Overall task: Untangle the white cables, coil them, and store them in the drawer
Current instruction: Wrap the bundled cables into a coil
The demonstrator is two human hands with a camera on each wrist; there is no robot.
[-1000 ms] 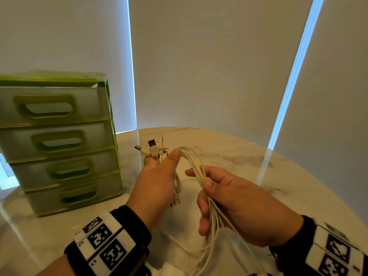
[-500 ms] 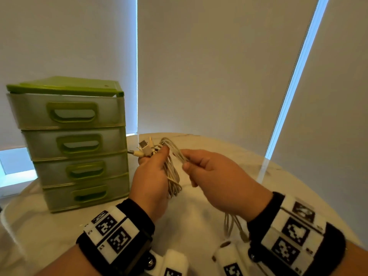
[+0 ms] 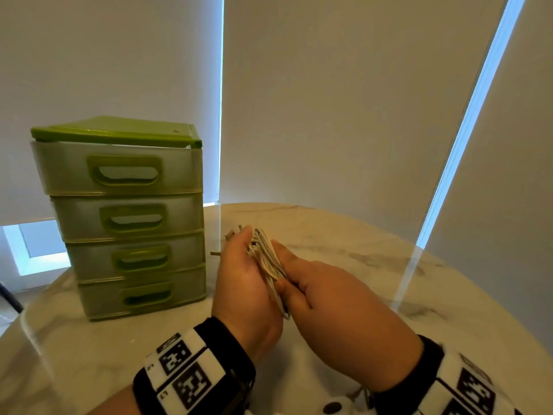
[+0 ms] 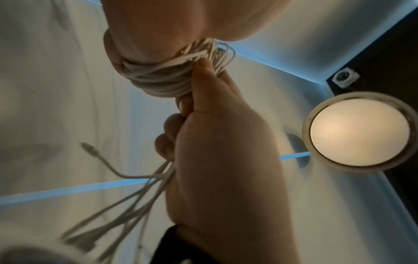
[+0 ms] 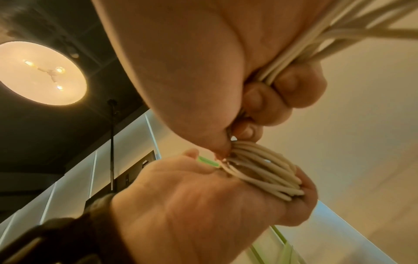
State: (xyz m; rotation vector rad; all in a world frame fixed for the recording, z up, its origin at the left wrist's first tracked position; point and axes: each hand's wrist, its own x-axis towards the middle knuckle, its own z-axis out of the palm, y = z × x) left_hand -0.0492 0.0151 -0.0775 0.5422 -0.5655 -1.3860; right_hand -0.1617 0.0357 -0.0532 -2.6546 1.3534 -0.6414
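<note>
The green four-drawer unit (image 3: 131, 223) stands at ten o'clock on the marble table (image 3: 374, 265) — its drawer fronts all pushed in, just beside the left hand (image 3: 242, 283). Bare tabletop lies from twelve to four o'clock — the blinds (image 3: 344, 100) close off beyond the far edge.

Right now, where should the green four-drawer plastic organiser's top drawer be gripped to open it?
By the green recessed handle centred on the top drawer, approached from the front: its slot opening faces the person. Both the left hand and right hand hold the white cables.
</note>
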